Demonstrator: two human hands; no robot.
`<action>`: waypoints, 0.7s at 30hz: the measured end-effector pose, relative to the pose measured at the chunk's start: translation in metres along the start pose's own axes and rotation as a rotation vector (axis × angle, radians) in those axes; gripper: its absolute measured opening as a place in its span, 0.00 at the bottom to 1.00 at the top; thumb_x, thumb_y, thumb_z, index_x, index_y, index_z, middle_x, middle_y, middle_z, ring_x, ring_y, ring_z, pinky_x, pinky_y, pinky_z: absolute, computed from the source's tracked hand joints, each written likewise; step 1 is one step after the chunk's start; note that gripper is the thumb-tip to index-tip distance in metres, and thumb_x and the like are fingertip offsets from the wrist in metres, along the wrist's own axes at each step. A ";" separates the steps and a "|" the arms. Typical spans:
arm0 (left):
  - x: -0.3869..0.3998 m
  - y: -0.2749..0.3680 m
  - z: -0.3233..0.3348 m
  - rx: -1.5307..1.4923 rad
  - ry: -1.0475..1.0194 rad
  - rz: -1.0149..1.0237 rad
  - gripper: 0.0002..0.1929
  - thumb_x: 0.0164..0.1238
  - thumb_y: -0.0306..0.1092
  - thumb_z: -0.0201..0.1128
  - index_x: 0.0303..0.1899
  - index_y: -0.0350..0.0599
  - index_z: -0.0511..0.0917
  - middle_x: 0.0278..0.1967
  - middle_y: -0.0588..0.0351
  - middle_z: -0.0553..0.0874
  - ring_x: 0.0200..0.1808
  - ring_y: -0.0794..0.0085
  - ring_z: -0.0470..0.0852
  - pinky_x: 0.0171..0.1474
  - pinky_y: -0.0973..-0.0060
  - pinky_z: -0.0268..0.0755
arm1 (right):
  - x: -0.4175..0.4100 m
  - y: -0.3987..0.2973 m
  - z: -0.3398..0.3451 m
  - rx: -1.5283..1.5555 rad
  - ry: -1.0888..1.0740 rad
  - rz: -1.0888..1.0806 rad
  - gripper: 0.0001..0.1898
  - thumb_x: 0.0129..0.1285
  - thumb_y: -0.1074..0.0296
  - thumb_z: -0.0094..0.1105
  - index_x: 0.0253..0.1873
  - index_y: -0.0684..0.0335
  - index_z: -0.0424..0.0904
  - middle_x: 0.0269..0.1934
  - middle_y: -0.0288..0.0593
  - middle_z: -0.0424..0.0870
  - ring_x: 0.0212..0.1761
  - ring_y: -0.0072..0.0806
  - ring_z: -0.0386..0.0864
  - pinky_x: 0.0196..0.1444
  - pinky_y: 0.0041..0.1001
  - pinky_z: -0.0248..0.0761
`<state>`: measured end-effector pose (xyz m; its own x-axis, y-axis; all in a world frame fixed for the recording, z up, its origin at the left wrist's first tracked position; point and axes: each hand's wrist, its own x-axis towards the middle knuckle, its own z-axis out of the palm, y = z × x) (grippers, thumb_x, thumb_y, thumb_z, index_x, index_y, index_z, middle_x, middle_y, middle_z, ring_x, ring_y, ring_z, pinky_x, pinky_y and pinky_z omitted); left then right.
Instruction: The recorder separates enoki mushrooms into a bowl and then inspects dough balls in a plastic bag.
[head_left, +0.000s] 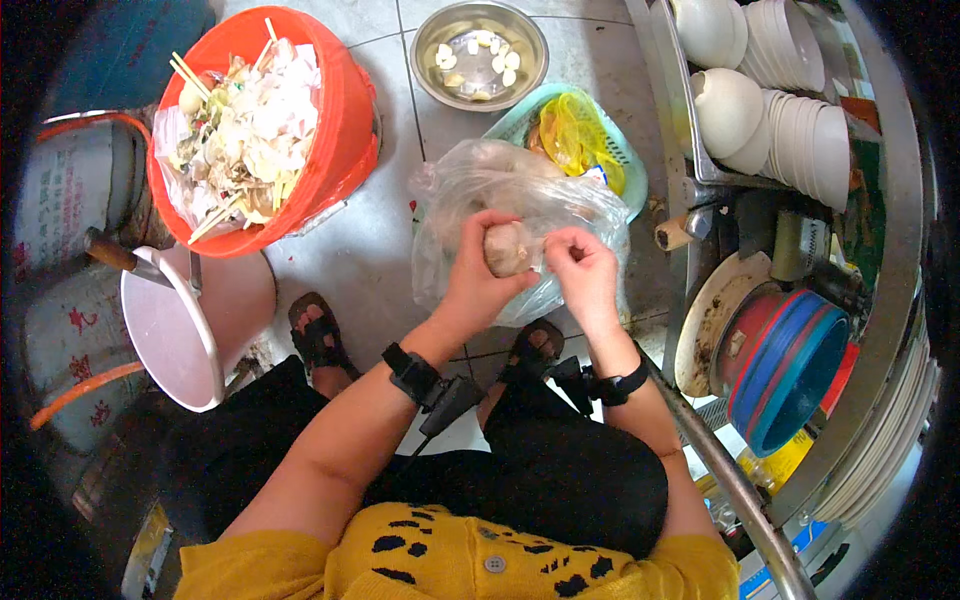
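Note:
My left hand (480, 262) holds a whole garlic bulb (507, 249) between thumb and fingers. Just to its right, my right hand (583, 264) has thumb and forefinger pinched together near the bulb; a thin bit of skin seems to be between them, though this is hard to make out. Beneath both hands lies a clear plastic bag (457, 180), partly over a light green plastic basket (636, 166) that holds a yellow mesh bag (574, 135). Beyond, a steel bowl (424, 56) contains several peeled garlic cloves (498, 63).
At left stand an orange-red waste bin (349, 120) full of scraps and chopsticks, and a white bucket (232, 315) with a wooden-handled tool (112, 250). A metal rack at right bears stacked white bowls (795, 135) and coloured basins (787, 360). A metal rail (720, 465) runs beside my right arm.

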<state>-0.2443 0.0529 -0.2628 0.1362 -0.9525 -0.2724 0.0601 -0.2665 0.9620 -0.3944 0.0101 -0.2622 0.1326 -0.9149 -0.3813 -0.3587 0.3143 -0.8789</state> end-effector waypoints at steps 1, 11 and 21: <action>0.002 0.003 -0.003 -0.053 -0.075 -0.004 0.34 0.47 0.26 0.75 0.55 0.46 0.63 0.53 0.55 0.73 0.55 0.70 0.72 0.58 0.74 0.68 | 0.005 0.006 -0.005 0.040 0.055 0.032 0.05 0.60 0.72 0.61 0.36 0.67 0.81 0.27 0.38 0.83 0.27 0.19 0.77 0.31 0.22 0.71; 0.004 0.014 -0.026 -0.866 -0.372 -0.547 0.39 0.51 0.21 0.69 0.66 0.50 0.58 0.57 0.54 0.74 0.53 0.63 0.78 0.55 0.58 0.76 | 0.017 0.027 -0.014 -0.242 0.235 0.029 0.06 0.60 0.69 0.60 0.37 0.65 0.81 0.26 0.44 0.82 0.25 0.28 0.79 0.32 0.27 0.72; 0.007 0.005 -0.027 -0.168 -0.217 -0.428 0.40 0.48 0.32 0.75 0.64 0.43 0.62 0.54 0.54 0.76 0.50 0.66 0.79 0.47 0.73 0.76 | -0.001 -0.034 0.000 -0.387 -0.023 -0.517 0.07 0.55 0.76 0.63 0.40 0.63 0.83 0.36 0.44 0.81 0.37 0.40 0.79 0.41 0.33 0.73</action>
<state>-0.2168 0.0486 -0.2605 -0.1428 -0.7765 -0.6138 0.2266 -0.6293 0.7434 -0.3820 0.0003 -0.2322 0.3958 -0.9167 0.0543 -0.5502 -0.2841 -0.7852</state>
